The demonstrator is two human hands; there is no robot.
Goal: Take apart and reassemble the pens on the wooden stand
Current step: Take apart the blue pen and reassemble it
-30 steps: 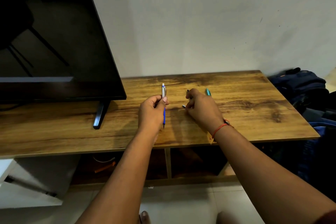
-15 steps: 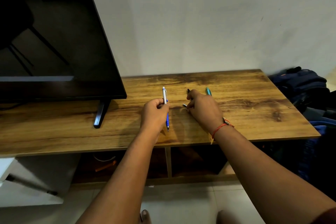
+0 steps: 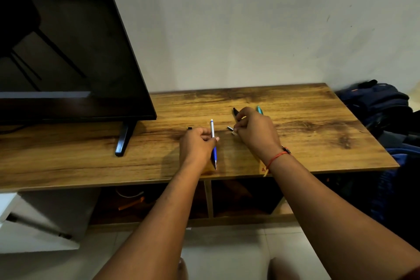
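While working at the table (image 3: 318,134), grips blue pen (image 3: 213,136) in curled left hand (image 3: 197,146), tip back beside wrist. Pinches small silver part (image 3: 230,129) between fingertips of right hand (image 3: 255,133). Black pen (image 3: 235,111) just beyond those fingers, teal pen (image 3: 259,109) beyond knuckles; small black piece (image 3: 190,128) just beyond left hand.

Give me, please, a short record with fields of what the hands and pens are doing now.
Left hand: grips the blue pen, tip toward the person
Right hand: curled fingertips at a small metal part; grip unclear
Black pen: on the wooden stand, partly under right hand
Teal pen: behind right hand, mostly hidden
Small black piece: on stand, beside left hand
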